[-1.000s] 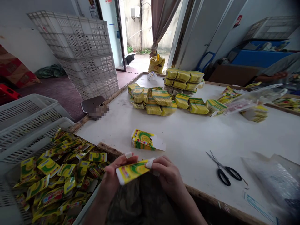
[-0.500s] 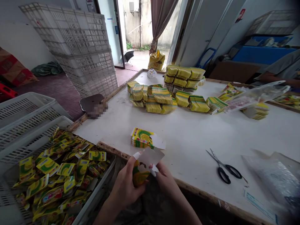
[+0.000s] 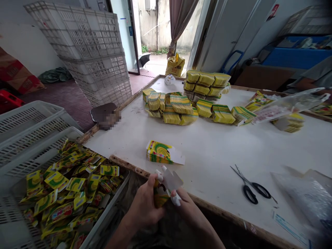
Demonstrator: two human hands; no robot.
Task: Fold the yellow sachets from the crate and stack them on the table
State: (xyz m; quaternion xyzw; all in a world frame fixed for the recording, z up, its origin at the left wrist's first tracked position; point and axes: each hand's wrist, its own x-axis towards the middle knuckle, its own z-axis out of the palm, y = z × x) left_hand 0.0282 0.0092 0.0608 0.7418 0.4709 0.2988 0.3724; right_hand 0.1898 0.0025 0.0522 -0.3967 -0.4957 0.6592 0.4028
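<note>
A small yellow-and-green paper carton (image 3: 161, 200) is gripped between my two hands at the table's near edge, its white flap (image 3: 173, 180) standing up. My left hand (image 3: 144, 202) wraps round its left side, thumb on top. On the right side, my right hand (image 3: 187, 204) pinches the carton near the flap. White coverings show on fingertips of both hands. Just beyond, a small pile of flat cartons (image 3: 159, 152) lies on the white table (image 3: 207, 148). The carton's underside is hidden by my fingers.
A crate (image 3: 103, 216) full of yellow packets stands at my left. Black-handled scissors (image 3: 250, 188) and clear plastic (image 3: 298, 197) lie to the right. Bundled cartons (image 3: 181, 103) are piled at the back. Stacked white crates (image 3: 85, 45) rise behind; a person's sleeve (image 3: 313, 74) shows far right.
The carton's raised white flap has tilted and shifted slightly right and down, with my hands moving along with it. The view has shifted a little; the table items stay in place.
</note>
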